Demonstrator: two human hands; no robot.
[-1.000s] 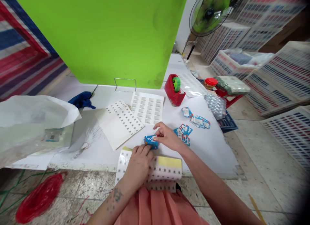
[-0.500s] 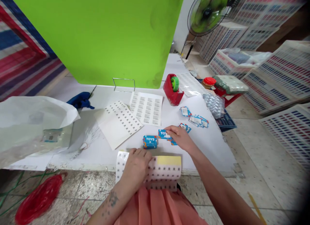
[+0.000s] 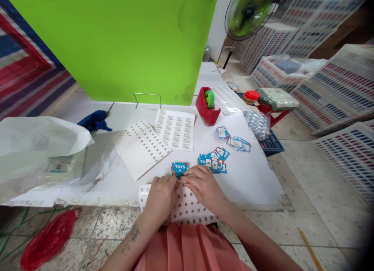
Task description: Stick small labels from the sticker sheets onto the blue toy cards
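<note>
At the table's front edge lies a bent white sticker sheet (image 3: 193,206) with rows of small dark printed labels. My left hand (image 3: 164,191) grips its upper edge, fingers curled over. Close beside it, my right hand (image 3: 203,185) has its fingers bent and pressed together at the same edge; the fingertips are partly hidden. Just beyond the fingers sits a stack of blue cards (image 3: 180,168) marked TOYS. To its right, several blue cards (image 3: 214,162) lie in an overlapping pile, some bearing small white labels.
Two more label sheets (image 3: 143,150) (image 3: 175,130) lie behind the cards. A red tape dispenser (image 3: 207,109) stands at the back, with more labelled cards (image 3: 239,143) to the right. A clear plastic bag (image 3: 37,146) is on the left; a green board (image 3: 125,49) rises behind.
My right hand has moved left and down from the card pile to the sheet's edge, leaving the card on the pile. The left hand still grips the sheet, whose yellowish backing is now mostly covered.
</note>
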